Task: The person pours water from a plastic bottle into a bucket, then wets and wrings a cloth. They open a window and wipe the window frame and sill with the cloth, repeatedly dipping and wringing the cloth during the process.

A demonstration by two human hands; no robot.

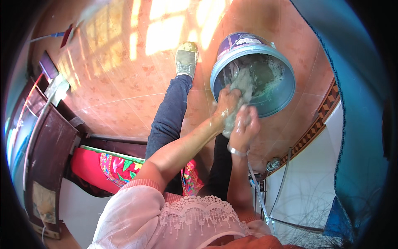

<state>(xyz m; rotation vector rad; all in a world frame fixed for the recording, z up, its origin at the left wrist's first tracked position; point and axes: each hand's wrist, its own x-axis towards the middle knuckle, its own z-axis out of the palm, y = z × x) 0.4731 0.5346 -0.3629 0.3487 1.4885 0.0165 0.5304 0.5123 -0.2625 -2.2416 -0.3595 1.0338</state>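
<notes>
A wet, greyish-white cloth [243, 82] is bunched between my hands over the near rim of a bucket [253, 47]. My left hand [227, 101] is closed round the cloth beside the rim. Nearer to me, my right hand [244, 126], slightly blurred and with a bracelet above it, also grips the cloth. Part of the cloth hangs between and below both hands. Murky water [265, 79] with foam along its edge fills part of the bucket, and drops fall from the cloth. The bucket is purple outside with a pale blue rim.
My left shoe [186, 60] rests on the pinkish tiled floor [112, 93], left of the bucket. A bright red patterned cushion [97, 168] and dark wooden furniture [52, 145] are on the left. To the right hangs a teal curtain [356, 83], next to a patterned skirting border [319, 120].
</notes>
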